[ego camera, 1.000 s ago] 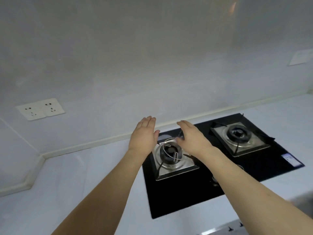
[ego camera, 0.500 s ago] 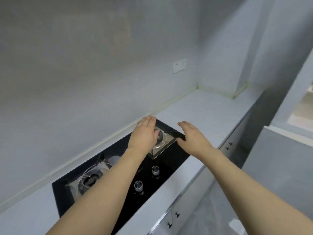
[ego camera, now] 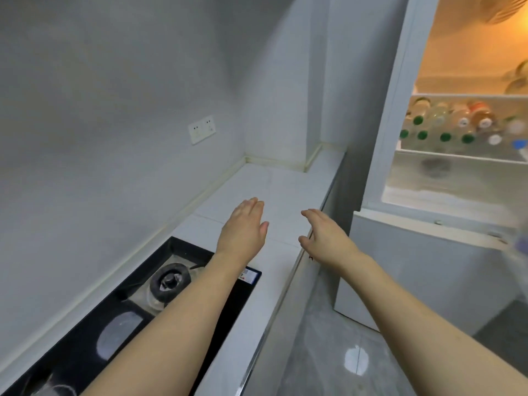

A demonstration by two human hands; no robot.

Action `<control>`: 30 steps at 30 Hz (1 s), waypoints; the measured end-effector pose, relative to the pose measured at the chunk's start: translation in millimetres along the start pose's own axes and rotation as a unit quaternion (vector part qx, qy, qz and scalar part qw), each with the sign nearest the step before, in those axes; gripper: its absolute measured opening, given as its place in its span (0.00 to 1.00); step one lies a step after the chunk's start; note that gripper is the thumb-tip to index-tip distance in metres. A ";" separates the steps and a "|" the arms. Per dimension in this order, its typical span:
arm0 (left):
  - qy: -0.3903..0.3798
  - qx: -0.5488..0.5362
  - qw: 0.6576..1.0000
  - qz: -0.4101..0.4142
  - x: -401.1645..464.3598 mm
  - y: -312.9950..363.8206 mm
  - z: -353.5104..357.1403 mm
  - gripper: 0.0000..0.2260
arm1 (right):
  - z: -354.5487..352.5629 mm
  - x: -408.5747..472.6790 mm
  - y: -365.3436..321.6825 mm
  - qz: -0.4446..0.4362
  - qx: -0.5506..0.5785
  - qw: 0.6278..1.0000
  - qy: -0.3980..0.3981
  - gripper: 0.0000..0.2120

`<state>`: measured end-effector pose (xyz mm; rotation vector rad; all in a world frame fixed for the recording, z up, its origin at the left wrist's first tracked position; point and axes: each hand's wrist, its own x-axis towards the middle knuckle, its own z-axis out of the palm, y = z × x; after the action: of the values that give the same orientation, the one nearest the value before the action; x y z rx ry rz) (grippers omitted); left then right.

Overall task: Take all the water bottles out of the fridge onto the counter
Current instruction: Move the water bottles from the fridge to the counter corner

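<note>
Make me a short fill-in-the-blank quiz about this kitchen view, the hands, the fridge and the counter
1. The fridge door stands ____.
2. The bottles lie on a shelf inside the ____.
3. The left hand and right hand both hold ____.
4. The gas stove is set into the counter on the person's ____ side.

Missing words: open; fridge; nothing; left

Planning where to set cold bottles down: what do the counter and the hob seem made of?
Counter: pale stone or tile with a smooth, satin face, probably; faint seams cross it. Hob: black glass, likely; its flat top looks glossy, with a metal-looking tray under the burner.
</note>
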<state>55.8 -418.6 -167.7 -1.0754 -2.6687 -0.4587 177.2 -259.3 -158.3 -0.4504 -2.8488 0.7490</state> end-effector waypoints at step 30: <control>-0.006 -0.149 0.936 0.320 359.0 281.6 156.7 0.23 | -211.1 157.6 317.0 0.233 -0.040 0.952 0.195 0.25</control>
<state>-14.0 58.0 -140.4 -1.9319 -2.1063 -0.7211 155.5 150.8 -123.2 -1.1671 -2.4241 0.5323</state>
